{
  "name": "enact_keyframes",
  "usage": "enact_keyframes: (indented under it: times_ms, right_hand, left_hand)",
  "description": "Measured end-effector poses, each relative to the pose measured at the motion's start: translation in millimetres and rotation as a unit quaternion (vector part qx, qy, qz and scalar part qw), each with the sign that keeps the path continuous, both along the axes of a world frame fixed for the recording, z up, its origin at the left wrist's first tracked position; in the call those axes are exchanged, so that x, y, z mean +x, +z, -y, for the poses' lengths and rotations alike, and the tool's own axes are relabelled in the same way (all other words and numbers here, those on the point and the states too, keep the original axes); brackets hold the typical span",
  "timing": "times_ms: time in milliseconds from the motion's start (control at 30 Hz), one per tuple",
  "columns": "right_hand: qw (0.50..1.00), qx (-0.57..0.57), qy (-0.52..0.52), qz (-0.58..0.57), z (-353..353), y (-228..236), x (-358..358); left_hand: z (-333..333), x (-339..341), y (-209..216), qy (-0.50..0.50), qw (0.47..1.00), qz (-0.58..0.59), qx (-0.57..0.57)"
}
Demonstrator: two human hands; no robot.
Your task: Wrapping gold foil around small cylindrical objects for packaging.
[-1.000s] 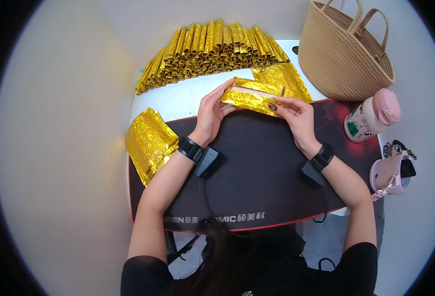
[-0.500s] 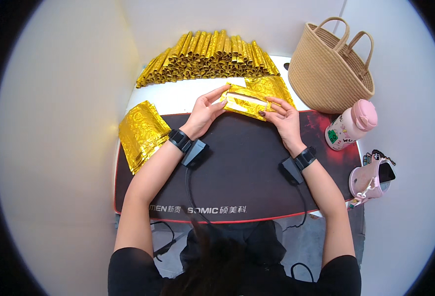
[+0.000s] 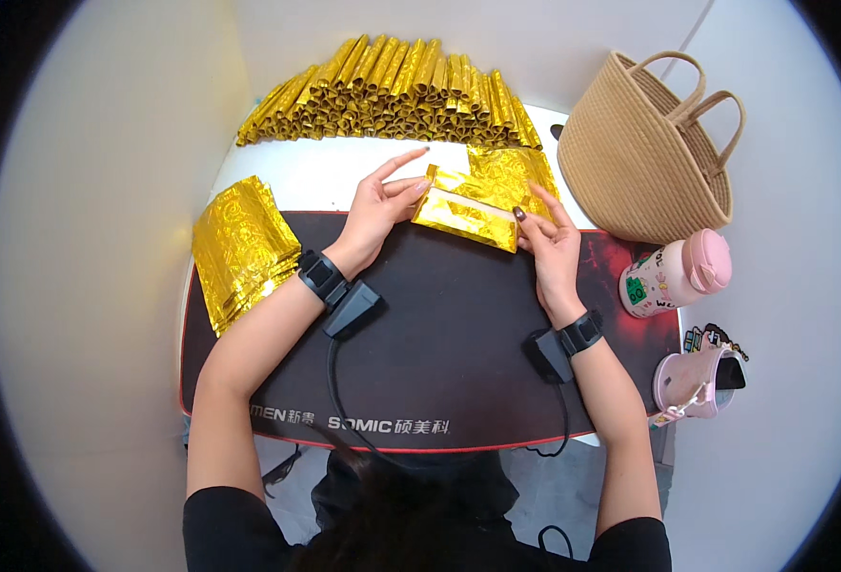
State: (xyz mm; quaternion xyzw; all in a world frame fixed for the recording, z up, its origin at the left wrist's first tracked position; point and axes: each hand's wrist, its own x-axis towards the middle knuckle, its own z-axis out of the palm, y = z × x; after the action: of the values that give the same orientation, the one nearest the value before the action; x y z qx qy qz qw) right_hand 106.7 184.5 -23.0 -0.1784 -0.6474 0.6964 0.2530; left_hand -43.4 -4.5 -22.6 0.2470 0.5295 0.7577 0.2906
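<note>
My left hand (image 3: 375,217) pinches the left end of a folded gold foil paper sheet (image 3: 468,225) between thumb and a finger, its index finger stretched out beyond. At the other end, my right hand (image 3: 552,250) grips the sheet with the thumb on top and some fingers raised. A pale strip runs lengthwise along the folded sheet, between shiny gold bands. Behind it and partly covered, flat gold foil paper (image 3: 511,170) lies on the white tabletop. Beside my left forearm is a stack of gold foil sheets (image 3: 239,250).
A heap of rolled gold foil tubes (image 3: 392,91) lines the back of the white table (image 3: 344,172). The black desk mat (image 3: 420,334) covers the front. On the right stand a woven basket (image 3: 635,153), a pink-lidded bottle (image 3: 673,276) and a pink holder (image 3: 692,381) with a phone.
The folded sheet now tilts down to the right, its pale strip showing wider. My left index finger has stretched away from it, and my right fingers have lifted. The whole view has shifted slightly.
</note>
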Motion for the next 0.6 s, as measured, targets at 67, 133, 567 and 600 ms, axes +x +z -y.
enact_keyframes:
  times_ms: [67, 133, 567, 600]
  right_hand:
    - [1.000, -0.004, -0.005, -0.011, -3, -5, 0]
    - [1.000, -0.001, -0.003, 0.012, -8, -7, -1]
    - [0.997, -0.003, 0.082, 0.014, -35, -9, 3]
    - [0.997, -0.003, 0.081, 0.015, -35, -10, 3]
  left_hand:
    - [0, 0, 1, -0.012, 1.000, 0.010, 0.002]
    - [3, -9, 0, -0.055, 0.998, 0.004, -0.018]
    - [5, -20, -3, -0.125, 0.985, -0.082, -0.090]
    - [5, -18, -2, -0.106, 0.986, -0.091, -0.093]
